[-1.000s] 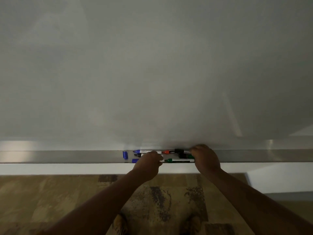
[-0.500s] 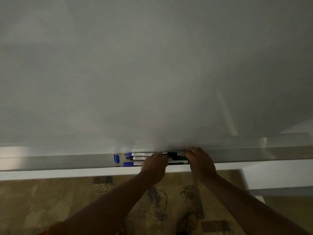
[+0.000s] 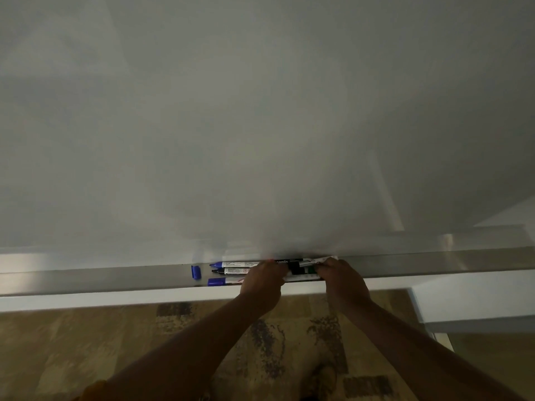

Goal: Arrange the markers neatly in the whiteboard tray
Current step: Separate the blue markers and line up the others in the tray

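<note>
Markers (image 3: 240,270) are bunched lengthwise in the metal whiteboard tray (image 3: 115,277). At least three ends can be counted at the left of the bunch: two blue, one black. A black cap and a green part show between the hands; the full count is hidden. One loose blue cap (image 3: 196,272) lies just left of them. The left hand (image 3: 262,280) and right hand (image 3: 341,280) are reached forward, fingers curled onto the bunch from either end.
</note>
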Available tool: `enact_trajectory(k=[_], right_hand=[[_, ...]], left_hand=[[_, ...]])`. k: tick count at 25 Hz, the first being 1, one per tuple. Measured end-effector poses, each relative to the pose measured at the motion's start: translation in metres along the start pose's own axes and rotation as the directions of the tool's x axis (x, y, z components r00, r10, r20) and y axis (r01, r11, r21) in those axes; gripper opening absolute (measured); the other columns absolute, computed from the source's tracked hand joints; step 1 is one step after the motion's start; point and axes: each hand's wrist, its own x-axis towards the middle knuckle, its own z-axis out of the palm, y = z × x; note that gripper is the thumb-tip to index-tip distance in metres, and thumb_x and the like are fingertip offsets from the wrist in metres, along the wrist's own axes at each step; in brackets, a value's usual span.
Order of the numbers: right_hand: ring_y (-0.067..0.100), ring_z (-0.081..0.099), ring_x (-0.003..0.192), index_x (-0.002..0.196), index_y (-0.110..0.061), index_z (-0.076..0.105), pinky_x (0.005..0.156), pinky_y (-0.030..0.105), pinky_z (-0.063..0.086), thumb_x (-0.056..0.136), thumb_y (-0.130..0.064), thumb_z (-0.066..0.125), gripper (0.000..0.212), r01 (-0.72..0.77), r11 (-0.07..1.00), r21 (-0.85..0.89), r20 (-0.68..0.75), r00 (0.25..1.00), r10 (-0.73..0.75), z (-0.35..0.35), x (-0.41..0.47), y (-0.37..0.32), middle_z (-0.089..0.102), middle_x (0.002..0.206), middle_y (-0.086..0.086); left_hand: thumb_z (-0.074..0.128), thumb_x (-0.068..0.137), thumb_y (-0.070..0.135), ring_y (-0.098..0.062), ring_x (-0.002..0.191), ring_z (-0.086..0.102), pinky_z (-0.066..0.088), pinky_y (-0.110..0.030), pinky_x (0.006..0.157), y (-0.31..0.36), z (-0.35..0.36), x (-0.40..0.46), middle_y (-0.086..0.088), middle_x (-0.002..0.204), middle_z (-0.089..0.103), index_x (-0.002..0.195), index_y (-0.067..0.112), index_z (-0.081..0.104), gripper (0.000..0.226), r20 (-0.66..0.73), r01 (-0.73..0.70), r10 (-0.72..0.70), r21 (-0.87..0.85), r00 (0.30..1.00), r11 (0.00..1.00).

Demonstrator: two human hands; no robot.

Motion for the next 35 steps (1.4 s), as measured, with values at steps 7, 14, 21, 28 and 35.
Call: enact_trajectory(k=[7,14,21,28,35], right_hand=[[0.029,0.060,0.095,0.096,-0.016,0.064,0.072,0.041,0.053,0.085,-0.002,0.048,0.024,-0.028,1.000,-0.002,0.065,0.997,0.028,-0.001,0.005,-0.002,0.058,0.105,0.006],[0.024,0.058,0.095,0.100,-0.020,0.064,0.074,0.039,0.052,0.090,-0.036,0.059,0.019,-0.047,0.994,0.095,0.065,0.997,0.041,0.010,0.006,-0.002,0.057,0.105,-0.002],[0.022,0.065,0.085,0.100,-0.019,0.067,0.070,0.036,0.051,0.083,-0.025,0.072,0.019,-0.019,0.953,0.302,-0.040,0.999,0.032,0.002,0.009,-0.019,0.071,0.093,0.000],[0.011,0.070,0.072,0.092,-0.018,0.076,0.061,0.020,0.052,0.073,-0.014,0.085,0.021,-0.098,0.523,0.847,0.090,0.995,0.040,-0.028,0.008,-0.055,0.075,0.082,-0.003],[0.020,0.066,0.072,0.092,-0.029,0.077,0.065,0.035,0.055,0.082,-0.013,0.077,0.020,-0.134,0.436,0.890,0.143,0.990,0.012,-0.030,0.011,-0.071,0.075,0.084,0.009]], left_hand=[[0.058,0.092,0.007,-0.020,0.104,0.056,0.052,-0.033,0.085,-0.005,0.004,-0.005,-0.003,0.115,0.060,0.117,0.018,0.064,0.028,-0.030,-0.075,0.076,0.038,0.997,0.996],[0.058,0.092,0.010,-0.019,0.115,0.044,0.039,-0.033,0.099,-0.017,-0.003,-0.012,0.000,0.126,0.055,0.123,0.022,0.056,0.034,-0.089,-0.062,0.065,0.043,0.994,0.997],[0.059,0.094,0.014,-0.015,0.103,0.051,0.045,-0.028,0.091,-0.021,-0.013,-0.022,0.004,0.111,0.060,0.109,0.021,0.062,0.017,-0.079,-0.076,0.058,-0.252,0.995,0.965],[0.057,0.097,0.015,-0.006,0.098,0.060,0.047,-0.015,0.081,-0.025,-0.030,-0.037,0.007,0.108,0.067,0.113,0.026,0.059,0.019,-0.047,-0.012,-0.012,-0.486,0.999,0.874],[0.060,0.095,0.012,-0.002,0.089,0.063,0.050,-0.014,0.074,-0.032,-0.039,-0.044,0.012,0.095,0.068,0.101,0.032,0.060,0.022,-0.121,-0.029,-0.042,-0.536,0.992,0.843]])
